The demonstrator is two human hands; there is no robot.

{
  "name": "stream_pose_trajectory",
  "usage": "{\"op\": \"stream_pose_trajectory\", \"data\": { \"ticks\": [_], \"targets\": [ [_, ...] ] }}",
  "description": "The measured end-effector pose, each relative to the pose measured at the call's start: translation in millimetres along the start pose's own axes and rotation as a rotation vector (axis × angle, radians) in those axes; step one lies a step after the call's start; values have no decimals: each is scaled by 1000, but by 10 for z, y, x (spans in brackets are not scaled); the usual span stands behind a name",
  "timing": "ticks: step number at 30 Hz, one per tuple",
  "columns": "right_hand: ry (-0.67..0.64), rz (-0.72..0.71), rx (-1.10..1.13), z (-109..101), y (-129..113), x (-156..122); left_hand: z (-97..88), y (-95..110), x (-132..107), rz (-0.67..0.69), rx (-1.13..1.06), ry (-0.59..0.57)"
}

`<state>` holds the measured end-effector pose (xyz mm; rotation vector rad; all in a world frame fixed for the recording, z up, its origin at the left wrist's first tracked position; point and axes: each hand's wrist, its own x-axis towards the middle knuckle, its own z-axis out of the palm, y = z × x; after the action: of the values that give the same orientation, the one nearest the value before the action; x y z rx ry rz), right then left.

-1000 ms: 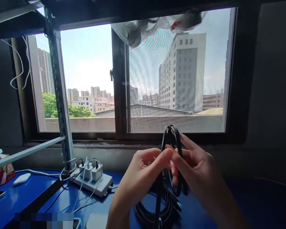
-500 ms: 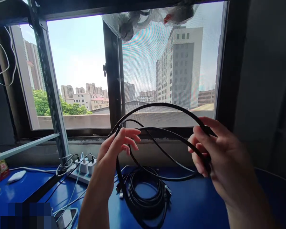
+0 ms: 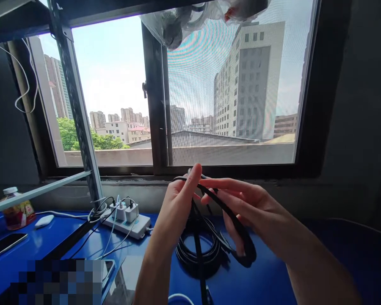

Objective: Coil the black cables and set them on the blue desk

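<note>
Above the blue table, both hands meet on a looped black cable (image 3: 231, 216). My left hand (image 3: 179, 207) is closed on the cable's upper left part, thumb pointing up and the other fingers mostly hidden. From the right, my right hand (image 3: 263, 216) has its fingers curled about the same cable, its fingertips close to the left thumb. The loop bulges downward below the right fingers, and a stretch hangs toward the table's front edge. Under the hands lies a coiled black cable (image 3: 184, 260) on the table, partly covered by the hanging stretch.
On the blue table (image 3: 266, 279) a white power strip (image 3: 139, 228) with plugged-in chargers stands to the left. A bottle (image 3: 17, 212), a white mouse-like object (image 3: 44, 221) and a phone (image 3: 6, 246) lie farther left. A metal shelf post (image 3: 79, 106) rises before the window.
My hands have come together from wide apart, and the big cable loop between them has shrunk to a smaller one. The view has turned slightly left.
</note>
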<state>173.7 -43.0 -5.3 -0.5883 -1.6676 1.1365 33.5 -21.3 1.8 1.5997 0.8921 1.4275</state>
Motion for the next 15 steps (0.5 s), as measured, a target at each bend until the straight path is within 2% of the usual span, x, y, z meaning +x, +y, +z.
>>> {"op": "stream_pose_trajectory", "data": {
  "ticks": [3, 6, 9, 12, 15],
  "targets": [
    [70, -37, -88, 40, -10, 3, 24, -20, 2, -21, -61, -62],
    [230, -88, -239, 64, -20, 3, 54, -47, 17, -28, -93, -148],
    [389, -143, -354, 67, -15, 9, 93, -72, 47, 24, -91, -161],
    [465, -155, -364, 42, 21, 33, 135, -94, 78, 27, -157, -235],
    [571, -135, -332, -19, 67, 72, 148, -104, 98, -68, -222, -328]
  ]
}}
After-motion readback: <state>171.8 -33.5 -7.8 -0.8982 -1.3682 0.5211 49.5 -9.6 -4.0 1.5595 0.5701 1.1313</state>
